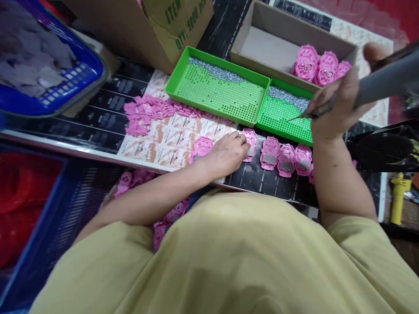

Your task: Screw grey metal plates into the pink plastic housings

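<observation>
My left hand (229,152) rests at the table edge, its fingers closed on a pink plastic casing (250,144) with a grey plate. Another pink casing (202,147) lies partly hidden behind that hand. To the right, several pink casings (270,152) with grey plates stand in a row. My right hand (340,104) is raised and wrapped round a grey electric screwdriver (382,80). Its thin bit points left, above the smaller green tray (284,118), which holds small silver screws (288,97).
A larger green tray (219,102) also holds screws, beside a heap of small pink parts (147,114). Behind are a cardboard box (157,32) and a shallow carton (268,43) with stacked pink casings (306,63). Blue baskets (94,65) stand at left; a yellow tool (399,198) lies right.
</observation>
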{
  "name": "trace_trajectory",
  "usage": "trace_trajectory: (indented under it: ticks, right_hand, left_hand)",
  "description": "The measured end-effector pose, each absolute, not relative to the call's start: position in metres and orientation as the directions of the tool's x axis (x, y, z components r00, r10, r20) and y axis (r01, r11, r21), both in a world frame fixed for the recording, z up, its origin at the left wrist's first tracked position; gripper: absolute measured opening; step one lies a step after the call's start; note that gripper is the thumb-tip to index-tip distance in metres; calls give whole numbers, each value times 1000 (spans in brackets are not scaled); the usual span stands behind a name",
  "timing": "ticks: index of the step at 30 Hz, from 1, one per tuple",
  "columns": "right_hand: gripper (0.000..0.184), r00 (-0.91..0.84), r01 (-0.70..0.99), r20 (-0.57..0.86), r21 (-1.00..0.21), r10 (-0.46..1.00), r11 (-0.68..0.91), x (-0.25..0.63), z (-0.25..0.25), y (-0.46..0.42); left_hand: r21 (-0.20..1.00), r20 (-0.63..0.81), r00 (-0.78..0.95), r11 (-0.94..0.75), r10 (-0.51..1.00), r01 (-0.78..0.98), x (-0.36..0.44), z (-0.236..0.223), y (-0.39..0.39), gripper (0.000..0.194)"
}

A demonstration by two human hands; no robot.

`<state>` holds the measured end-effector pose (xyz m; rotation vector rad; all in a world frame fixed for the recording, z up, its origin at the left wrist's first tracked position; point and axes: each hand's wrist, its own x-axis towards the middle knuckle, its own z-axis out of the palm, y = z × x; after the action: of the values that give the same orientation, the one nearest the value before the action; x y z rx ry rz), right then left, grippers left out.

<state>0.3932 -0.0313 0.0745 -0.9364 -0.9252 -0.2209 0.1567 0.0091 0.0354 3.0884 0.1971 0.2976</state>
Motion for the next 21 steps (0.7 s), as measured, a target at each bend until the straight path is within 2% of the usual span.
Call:
trace_trajectory:
  ticks: [4,6,8,11,17,19,21]
  right_hand:
    - [23,701,539,609,-793,371,284,392,66,-16]
    - [22,741,507,517,-849,429,148,391,65,-15]
    - [25,742,490,466,-868,481,85,392,63,-15]
    - [32,711,542,515,-835,479,93,394,60,-15]
    - [50,590,638,700,-710,401,300,386,53,-12]
    - [53,597,638,688,-719,413,277,386,53,-13]
    - [50,631,573,572,-799,524,182,391,56,-16]
  left_hand:
    - [64,169,978,-992,121,111,157,38,12,19]
    - [84,153,981,-990,122,110,156,40,12,21]
    - [106,138,982,-988,126,112,156,41,13,21]
    - [134,122,984,-985,127,110,156,43,13,20]
    - [139,92,989,-985,116,103,155,46,15,20]
    - [129,90,989,-986,121,108,155,47,15,20]
    - [130,92,987,-985,130,118,156,46,14,20]
